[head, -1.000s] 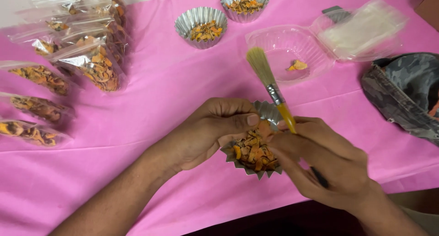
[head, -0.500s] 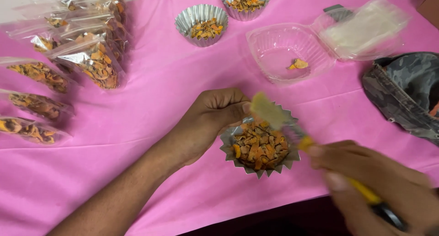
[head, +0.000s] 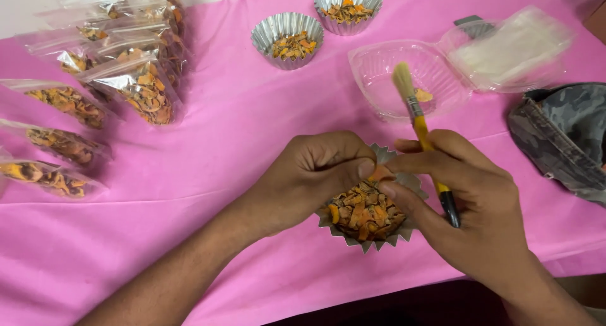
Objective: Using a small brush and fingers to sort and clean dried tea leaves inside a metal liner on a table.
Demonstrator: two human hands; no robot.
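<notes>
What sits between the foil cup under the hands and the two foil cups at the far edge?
In the head view, only bare pink tablecloth separates the near foil cup from the far foil cups.

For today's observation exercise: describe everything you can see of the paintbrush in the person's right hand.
The paintbrush has pale, flat bristles, a silvery metal ferrule, and a yellow handle turning black at its end. It stands tilted, bristles up and away from the person. The right hand grips its handle over the foil cup; the bristles touch nothing.
</notes>
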